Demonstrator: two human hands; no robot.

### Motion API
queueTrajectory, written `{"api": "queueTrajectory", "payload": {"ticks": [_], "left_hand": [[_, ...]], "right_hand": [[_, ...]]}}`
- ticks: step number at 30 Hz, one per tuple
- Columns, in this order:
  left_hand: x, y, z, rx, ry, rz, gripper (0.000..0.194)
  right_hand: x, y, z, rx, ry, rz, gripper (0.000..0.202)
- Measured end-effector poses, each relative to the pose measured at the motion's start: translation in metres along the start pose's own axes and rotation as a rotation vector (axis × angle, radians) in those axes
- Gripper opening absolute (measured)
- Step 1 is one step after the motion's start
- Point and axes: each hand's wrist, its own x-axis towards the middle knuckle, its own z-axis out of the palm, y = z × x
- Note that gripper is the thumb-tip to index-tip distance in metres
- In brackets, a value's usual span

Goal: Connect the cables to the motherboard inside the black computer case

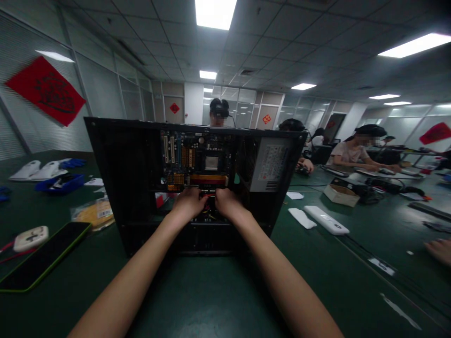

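Black computer case [132, 173] stands open, both hands [189, 201] close together inside, below its motherboard [198, 162], their grip unclear.

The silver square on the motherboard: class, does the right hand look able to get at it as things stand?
Probably yes. The right hand reaches into the computer case a little below the silver square; the case's near side is open, and nothing visible covers the square.

The one view looks from the person's head — forward and slightly down, close over the green table [211, 295] at the open computer case [207, 238]. Its wide field reaches up to the ceiling [271, 51].
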Motion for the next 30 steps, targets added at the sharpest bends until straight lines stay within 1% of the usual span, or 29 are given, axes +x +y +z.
{"api": "queueTrajectory", "payload": {"ticks": [5, 10, 14, 16, 22, 24, 30], "left_hand": [[0.003, 0.002, -0.002, 0.007, 0.015, 0.008, 0.041], [0.004, 0.001, -0.001, 0.069, 0.008, 0.0, 0.04], [-0.004, 0.006, -0.004, 0.248, 0.101, 0.044, 0.046], [-0.008, 0.009, -0.006, 0.326, 0.126, 0.062, 0.048], [-0.008, 0.014, -0.01, 0.366, 0.075, 0.09, 0.046], [-0.007, 0.014, -0.01, 0.353, 0.063, 0.093, 0.047], [-0.003, 0.006, -0.004, 0.267, -0.031, 0.081, 0.044]], "right_hand": [[-0.002, 0.0, -0.001, 0.012, 0.012, -0.013, 0.028], [0.0, 0.001, 0.0, 0.006, 0.022, -0.015, 0.028], [0.0, 0.0, -0.001, 0.0, 0.009, -0.01, 0.028], [-0.001, 0.0, -0.002, 0.0, 0.004, -0.001, 0.029], [-0.003, -0.001, -0.005, 0.034, -0.009, -0.001, 0.028], [-0.003, -0.001, -0.005, 0.039, -0.007, -0.008, 0.028], [-0.003, -0.002, -0.005, 0.026, -0.003, -0.014, 0.026]]}}
